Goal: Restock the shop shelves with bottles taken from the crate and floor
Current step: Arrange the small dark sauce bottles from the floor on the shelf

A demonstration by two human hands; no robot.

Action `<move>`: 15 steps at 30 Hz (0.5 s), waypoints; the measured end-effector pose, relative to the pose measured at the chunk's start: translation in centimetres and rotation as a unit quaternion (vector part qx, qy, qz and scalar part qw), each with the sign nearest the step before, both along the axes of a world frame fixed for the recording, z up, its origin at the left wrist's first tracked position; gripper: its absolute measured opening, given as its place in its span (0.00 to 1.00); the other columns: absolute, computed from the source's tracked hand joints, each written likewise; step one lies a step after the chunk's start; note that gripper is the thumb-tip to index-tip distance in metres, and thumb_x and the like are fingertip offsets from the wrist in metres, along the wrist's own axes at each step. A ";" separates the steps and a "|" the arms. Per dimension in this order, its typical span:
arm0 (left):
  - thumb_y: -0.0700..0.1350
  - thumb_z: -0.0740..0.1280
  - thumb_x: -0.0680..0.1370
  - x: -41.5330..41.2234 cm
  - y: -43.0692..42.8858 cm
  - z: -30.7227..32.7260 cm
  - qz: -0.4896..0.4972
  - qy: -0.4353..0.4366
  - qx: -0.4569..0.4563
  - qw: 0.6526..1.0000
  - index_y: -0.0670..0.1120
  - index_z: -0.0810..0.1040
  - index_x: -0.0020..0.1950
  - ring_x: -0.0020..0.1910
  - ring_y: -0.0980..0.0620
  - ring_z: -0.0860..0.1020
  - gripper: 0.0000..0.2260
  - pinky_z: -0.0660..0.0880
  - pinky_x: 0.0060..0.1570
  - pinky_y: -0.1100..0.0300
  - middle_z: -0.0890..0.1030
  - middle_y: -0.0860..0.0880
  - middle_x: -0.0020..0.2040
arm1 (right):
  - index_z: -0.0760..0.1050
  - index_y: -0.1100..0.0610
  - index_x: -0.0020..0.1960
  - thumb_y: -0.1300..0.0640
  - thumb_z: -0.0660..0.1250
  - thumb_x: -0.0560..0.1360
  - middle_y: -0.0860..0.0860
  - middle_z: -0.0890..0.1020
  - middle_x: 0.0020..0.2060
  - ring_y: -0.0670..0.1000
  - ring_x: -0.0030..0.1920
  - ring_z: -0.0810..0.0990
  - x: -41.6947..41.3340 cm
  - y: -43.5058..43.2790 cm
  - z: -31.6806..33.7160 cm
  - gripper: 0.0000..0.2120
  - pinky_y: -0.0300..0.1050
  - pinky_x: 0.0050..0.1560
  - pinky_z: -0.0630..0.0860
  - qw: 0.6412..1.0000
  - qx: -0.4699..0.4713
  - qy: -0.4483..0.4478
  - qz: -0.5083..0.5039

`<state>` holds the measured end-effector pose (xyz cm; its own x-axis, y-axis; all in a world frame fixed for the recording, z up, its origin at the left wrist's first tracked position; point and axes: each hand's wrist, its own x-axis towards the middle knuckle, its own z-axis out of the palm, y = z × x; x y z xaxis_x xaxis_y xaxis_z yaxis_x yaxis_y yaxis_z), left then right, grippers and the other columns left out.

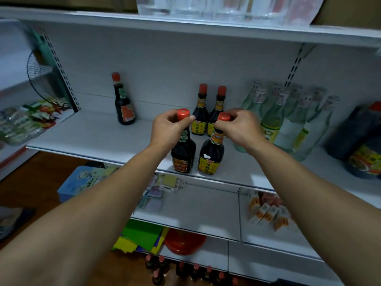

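Note:
Two dark sauce bottles with red caps stand upright near the front edge of the white shelf [99, 137]. My left hand [169, 129] grips the neck of the left bottle [183, 153]. My right hand [239, 126] grips the neck of the right bottle [211, 155], which has a yellow label. Behind them two more yellow-label bottles [201, 114] stand side by side. A single dark bottle [123, 104] stands alone farther left at the back. Several red-capped bottles [185, 271] stand on the floor below the shelves.
Several pale green bottles [288, 120] crowd the shelf to the right, then large dark jugs [360, 141]. The shelf above holds clear containers [216, 9]. Lower shelves carry small boxes [268, 211], coloured paper [142, 236] and a red bowl [183, 242]. Snack packets [26, 120] lie far left.

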<state>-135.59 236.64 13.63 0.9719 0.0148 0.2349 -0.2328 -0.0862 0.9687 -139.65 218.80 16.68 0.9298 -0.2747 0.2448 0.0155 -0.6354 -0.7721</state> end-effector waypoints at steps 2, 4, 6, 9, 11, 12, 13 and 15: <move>0.48 0.76 0.70 1.1 -0.8 -0.5 0.004 0.009 0.007 1.000 0.51 0.81 0.48 0.46 0.55 0.81 0.09 0.77 0.53 0.58 0.83 0.54 0.43 | 0.79 0.51 0.39 0.52 0.72 0.65 0.47 0.81 0.33 0.51 0.39 0.81 1.0 -0.7 -0.4 0.04 0.45 0.40 0.76 1.000 -0.002 0.004 -0.004; 0.47 0.76 0.70 2.1 -1.6 -0.8 0.005 0.014 0.007 1.000 0.51 0.81 0.47 0.46 0.56 0.81 0.09 0.77 0.54 0.59 0.83 0.55 0.43 | 0.80 0.54 0.40 0.53 0.72 0.66 0.50 0.81 0.35 0.52 0.39 0.80 2.1 -1.3 -0.5 0.05 0.45 0.39 0.75 1.000 -0.006 0.003 -0.003; 0.47 0.77 0.70 3.2 -2.4 -0.9 0.009 0.014 0.008 1.000 0.53 0.81 0.45 0.46 0.55 0.82 0.07 0.77 0.54 0.59 0.83 0.56 0.43 | 0.78 0.57 0.38 0.53 0.71 0.66 0.53 0.81 0.34 0.53 0.38 0.79 3.2 -1.7 -0.6 0.07 0.47 0.37 0.73 1.000 -0.026 0.006 0.009; 0.46 0.76 0.71 4.2 -3.4 -0.9 0.010 0.005 0.012 1.000 0.55 0.80 0.43 0.45 0.57 0.82 0.07 0.77 0.52 0.61 0.82 0.57 0.41 | 0.78 0.57 0.39 0.53 0.70 0.67 0.52 0.81 0.35 0.53 0.38 0.79 4.4 -2.1 -1.0 0.07 0.47 0.37 0.72 1.000 -0.019 0.007 0.012; 0.46 0.76 0.71 4.6 -3.8 -1.1 0.008 0.004 0.006 1.000 0.54 0.81 0.44 0.43 0.59 0.81 0.06 0.76 0.48 0.65 0.82 0.58 0.41 | 0.78 0.53 0.42 0.53 0.70 0.68 0.50 0.81 0.37 0.52 0.40 0.80 4.9 -2.4 -1.4 0.06 0.46 0.39 0.74 1.000 0.020 0.016 0.015; 0.46 0.75 0.71 4.8 -3.8 -1.2 0.003 0.005 0.005 1.000 0.52 0.81 0.46 0.43 0.61 0.80 0.06 0.75 0.46 0.68 0.82 0.58 0.41 | 0.77 0.51 0.43 0.52 0.70 0.68 0.49 0.81 0.37 0.51 0.40 0.79 5.0 -2.5 -1.6 0.05 0.45 0.40 0.74 0.999 0.028 0.029 0.024; 0.45 0.75 0.72 5.0 -3.8 -1.4 -0.005 0.008 0.009 1.000 0.51 0.80 0.47 0.42 0.62 0.80 0.07 0.75 0.45 0.70 0.82 0.57 0.42 | 0.76 0.48 0.43 0.51 0.69 0.69 0.48 0.80 0.37 0.51 0.40 0.79 5.2 -2.6 -1.7 0.05 0.44 0.40 0.74 0.998 0.029 0.044 0.036; 0.46 0.75 0.72 5.3 -3.3 -1.9 -0.034 0.021 0.042 0.998 0.52 0.79 0.49 0.44 0.61 0.79 0.08 0.75 0.46 0.68 0.82 0.56 0.44 | 0.75 0.46 0.45 0.48 0.69 0.69 0.47 0.81 0.39 0.51 0.41 0.80 5.4 -2.7 -2.2 0.06 0.46 0.42 0.77 0.996 0.032 0.066 0.049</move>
